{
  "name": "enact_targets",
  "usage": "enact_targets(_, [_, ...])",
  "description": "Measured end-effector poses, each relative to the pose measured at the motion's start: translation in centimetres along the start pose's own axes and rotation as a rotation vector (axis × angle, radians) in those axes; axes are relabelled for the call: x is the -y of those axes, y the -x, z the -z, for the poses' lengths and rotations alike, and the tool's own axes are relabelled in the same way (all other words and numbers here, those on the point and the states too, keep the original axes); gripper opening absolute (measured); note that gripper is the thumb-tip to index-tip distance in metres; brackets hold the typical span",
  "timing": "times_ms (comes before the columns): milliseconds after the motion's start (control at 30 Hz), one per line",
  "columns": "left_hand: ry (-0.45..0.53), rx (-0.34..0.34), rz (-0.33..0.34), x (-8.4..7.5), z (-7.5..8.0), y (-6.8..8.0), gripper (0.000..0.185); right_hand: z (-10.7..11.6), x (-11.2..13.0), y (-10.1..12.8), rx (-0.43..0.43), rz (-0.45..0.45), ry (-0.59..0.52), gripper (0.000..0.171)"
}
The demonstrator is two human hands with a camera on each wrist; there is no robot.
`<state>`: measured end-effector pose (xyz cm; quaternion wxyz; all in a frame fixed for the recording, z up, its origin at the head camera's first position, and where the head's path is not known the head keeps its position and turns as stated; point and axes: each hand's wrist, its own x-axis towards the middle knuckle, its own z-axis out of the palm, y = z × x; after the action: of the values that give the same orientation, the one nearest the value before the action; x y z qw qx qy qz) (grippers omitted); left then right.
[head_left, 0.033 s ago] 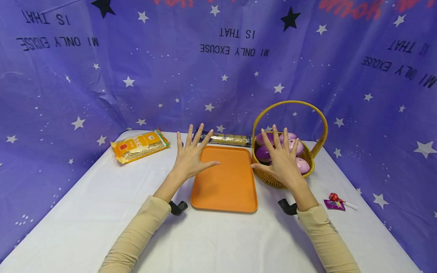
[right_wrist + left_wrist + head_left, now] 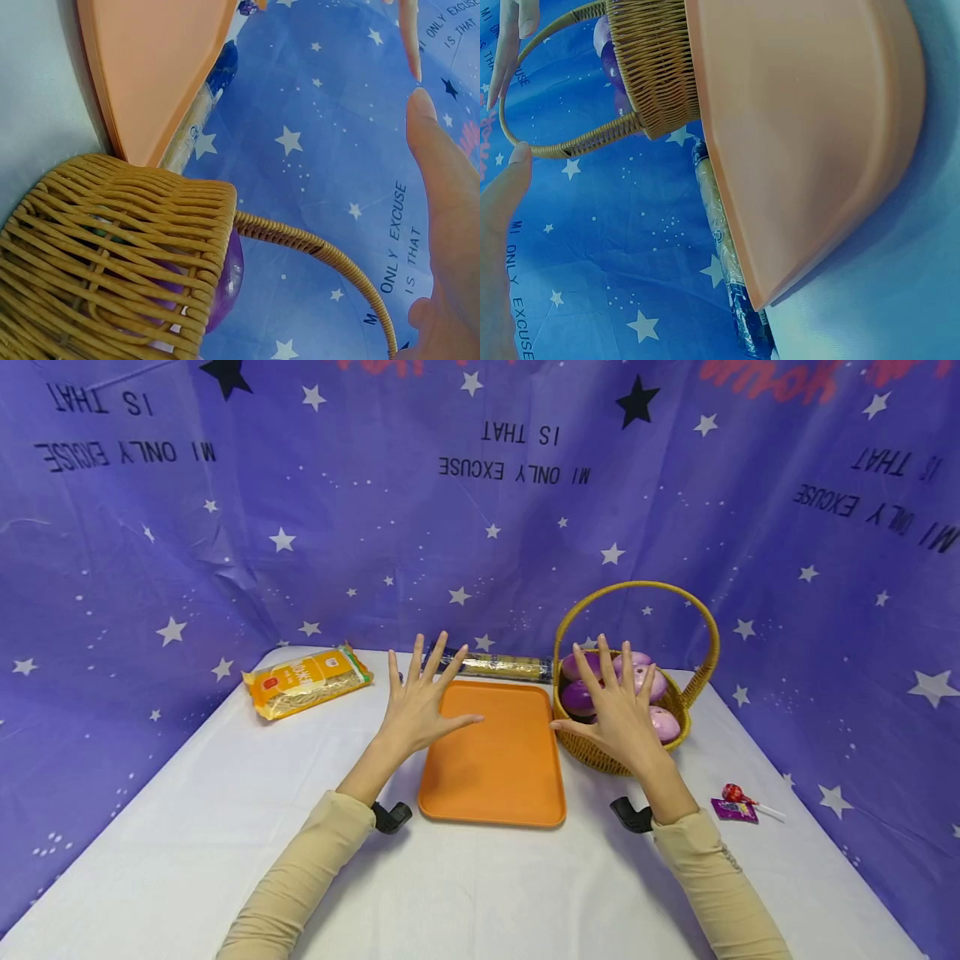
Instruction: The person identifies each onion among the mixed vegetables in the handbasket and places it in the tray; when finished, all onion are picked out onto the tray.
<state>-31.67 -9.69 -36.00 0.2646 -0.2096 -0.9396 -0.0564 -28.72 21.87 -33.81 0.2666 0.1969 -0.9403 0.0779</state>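
Both hands are held up over the table with fingers straight and spread, and neither holds anything. My left hand (image 2: pixel 418 714) hovers by the left edge of an orange tray (image 2: pixel 495 777). In front of a wicker basket (image 2: pixel 596 757) is my right hand (image 2: pixel 621 714), covering part of its contents. Glossy rounded purple things (image 2: pixel 577 697) and pink ones lie in the basket, under its tall arched handle (image 2: pixel 708 635). The left wrist view shows the left thumb (image 2: pixel 506 187) apart from the tray; the right wrist view has the right thumb (image 2: pixel 442 165) against the backdrop.
An orange noodle packet (image 2: pixel 311 683) lies at the back left. Behind the tray is a long clear-and-blue packet (image 2: pixel 517 668). At the right lie a red lollipop (image 2: pixel 733 792) and a purple wrapped sweet (image 2: pixel 733 811). A starry purple cloth (image 2: pixel 412 560) hangs around the white table.
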Motion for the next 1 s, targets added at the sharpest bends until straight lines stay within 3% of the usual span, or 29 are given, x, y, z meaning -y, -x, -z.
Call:
enact_targets(200, [0.022, 0.047, -0.001, 0.1, 0.1, 0.1, 0.111, 0.0, -0.4, -0.1, 0.010, 0.000, -0.033, 0.113])
enact_targets(367, [0.215, 0.182, 0.006, 0.9, -0.1, 0.8, 0.115, 0.2, -2.0, -0.7, 0.072, 0.016, -0.152, 0.106])
enact_targets(500, [0.362, 0.302, 0.011, 2.1, -0.6, 1.6, 0.115, 0.5, -3.7, -2.2, 0.164, 0.040, -0.255, 0.097])
enact_targets(667, [0.512, 0.394, 0.015, 3.7, -1.5, 2.0, 0.114, 0.5, -5.8, -3.9, 0.299, 0.046, -0.336, 0.086])
enact_targets(800, [0.650, 0.458, 0.020, 4.7, -2.0, 2.1, 0.110, 0.1, -7.2, -4.7, 0.395, 0.025, -0.321, 0.077])
enact_targets(1000, [0.756, 0.588, 0.116, 5.7, -2.7, 2.1, 0.102, -0.8, -8.6, -5.2, 0.448, 0.060, -0.309, 0.063])
